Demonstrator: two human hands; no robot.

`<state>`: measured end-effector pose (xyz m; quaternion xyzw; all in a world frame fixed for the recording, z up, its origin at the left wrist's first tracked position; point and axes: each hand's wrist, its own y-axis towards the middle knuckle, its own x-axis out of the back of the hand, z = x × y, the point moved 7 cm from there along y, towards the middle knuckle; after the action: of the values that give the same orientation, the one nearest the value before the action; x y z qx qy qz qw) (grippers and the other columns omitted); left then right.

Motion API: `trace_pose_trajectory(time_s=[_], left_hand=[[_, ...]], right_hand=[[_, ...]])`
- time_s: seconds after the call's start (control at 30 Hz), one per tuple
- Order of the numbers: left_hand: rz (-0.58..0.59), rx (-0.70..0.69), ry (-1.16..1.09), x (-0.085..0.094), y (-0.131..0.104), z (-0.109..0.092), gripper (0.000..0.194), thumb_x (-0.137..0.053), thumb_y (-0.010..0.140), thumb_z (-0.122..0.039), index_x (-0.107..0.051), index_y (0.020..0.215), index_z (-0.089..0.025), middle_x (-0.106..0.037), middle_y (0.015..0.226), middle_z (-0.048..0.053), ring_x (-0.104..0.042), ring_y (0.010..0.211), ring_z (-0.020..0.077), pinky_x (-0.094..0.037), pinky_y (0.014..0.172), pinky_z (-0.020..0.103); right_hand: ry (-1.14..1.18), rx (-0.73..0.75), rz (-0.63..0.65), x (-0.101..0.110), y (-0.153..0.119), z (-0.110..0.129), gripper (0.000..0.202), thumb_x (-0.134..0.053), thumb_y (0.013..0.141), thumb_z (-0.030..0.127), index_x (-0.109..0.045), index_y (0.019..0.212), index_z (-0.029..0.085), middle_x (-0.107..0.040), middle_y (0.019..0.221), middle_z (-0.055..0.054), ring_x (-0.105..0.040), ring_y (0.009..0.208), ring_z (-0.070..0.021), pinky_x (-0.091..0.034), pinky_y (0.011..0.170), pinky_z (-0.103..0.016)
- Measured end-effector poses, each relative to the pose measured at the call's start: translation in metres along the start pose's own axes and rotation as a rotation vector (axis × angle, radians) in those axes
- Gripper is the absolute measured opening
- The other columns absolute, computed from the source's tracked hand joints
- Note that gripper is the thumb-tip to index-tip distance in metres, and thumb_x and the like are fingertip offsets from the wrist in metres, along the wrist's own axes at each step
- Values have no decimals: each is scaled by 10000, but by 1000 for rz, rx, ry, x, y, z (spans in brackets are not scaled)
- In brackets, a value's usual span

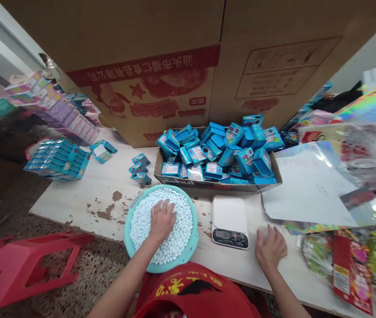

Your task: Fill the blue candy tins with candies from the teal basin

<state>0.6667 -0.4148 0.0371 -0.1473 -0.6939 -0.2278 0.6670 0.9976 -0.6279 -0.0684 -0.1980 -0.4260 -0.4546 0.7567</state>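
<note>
- Two big brown cardboard cartons (148, 66) with red print stand at the far edge of a pale, scuffed wooden table (75, 194) and fill the top of the view.
- A red plastic stool (25, 265) lies tipped on the speckled floor at lower left, off the table.
- A large white sheet of paper (303, 190) lies on the table's right half, over shiny printed wrappers; a heap of bright foil packets (353, 260) lies near it at the right edge.
- A low, open cardboard tray (208, 183) sits in front of the cartons, heaped with small turquoise printed boxes (221, 150).
- A round teal plastic basin (131, 238) sits at the near edge of the table, left of centre, filled with small white candy pellets (181, 216).
- A neat stack of flat turquoise boxes (57, 159) rests at the table's left end, with rows of pink and purple boxes (58, 110) behind it.
- A small white digital kitchen scale (230, 221) sits just to the right of the basin, its tray bare.
- Three loose turquoise boxes (139, 168) lie between the stack and the tray.
- The left hand (162, 219) lies palm down in the basin, fingers spread and pressed into the pellets, gripping nothing visible.
- The right hand (270, 248) rests open and flat on the table, just right of the scale, fingers loosely spread, holding nothing.
</note>
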Motion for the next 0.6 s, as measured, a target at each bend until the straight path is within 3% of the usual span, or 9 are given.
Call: trace_pose_trajectory(time_s=[0.13,0.2,0.3,0.37,0.47,0.57,0.6], left_hand=[[62,-101,-117,-4,34,-6,370,-466,888,-405,-571,1186,-211,-559,1255,82,-426,1184,289,-358,948,409],[141,-117,-148,-11,44,-11,359,-456,886,-444,-598,1111,-204,-595,1149,85,-463,1105,277,-378,904,398],[202,-123,-139,-18,40,-12,322,-409,904,-428,-616,1023,-212,-614,1021,72,-485,1006,267,-375,850,403],[205,-118,-118,-18,29,-8,294,-391,911,-384,-623,985,-219,-615,999,65,-485,988,269,-358,833,409],[214,-86,-101,-14,13,-1,293,-368,914,-345,-632,929,-219,-618,976,65,-494,951,263,-338,808,408],[242,-67,-107,-7,2,0,306,-384,906,-390,-635,933,-217,-621,953,73,-502,935,263,-326,804,405],[249,-60,-112,-5,-1,-1,321,-404,894,-432,-635,947,-215,-621,958,80,-502,945,268,-323,813,406]], right_hand=[[223,4,209,-27,12,37,805,-226,779,723,-622,1046,74,-614,1081,-232,-531,1050,-357,-368,948,-510],[222,4,212,-35,12,49,791,-202,792,725,-634,991,93,-640,993,-215,-570,968,-329,-431,870,-471],[213,29,198,-34,12,56,760,-226,785,748,-642,909,125,-647,880,-175,-598,867,-292,-468,784,-410],[210,54,172,-21,19,62,735,-265,774,758,-639,892,136,-634,852,-150,-601,785,-260,-476,728,-377],[215,81,87,19,50,86,728,-299,794,723,-596,1051,111,-589,977,-163,-586,813,-243,-472,727,-366],[190,151,-19,66,106,142,713,-331,824,666,-494,1221,96,-530,1142,-179,-527,1027,-262,-409,890,-389],[128,179,-2,73,128,163,700,-338,832,653,-485,1236,100,-515,1184,-183,-482,1109,-276,-371,937,-407]])
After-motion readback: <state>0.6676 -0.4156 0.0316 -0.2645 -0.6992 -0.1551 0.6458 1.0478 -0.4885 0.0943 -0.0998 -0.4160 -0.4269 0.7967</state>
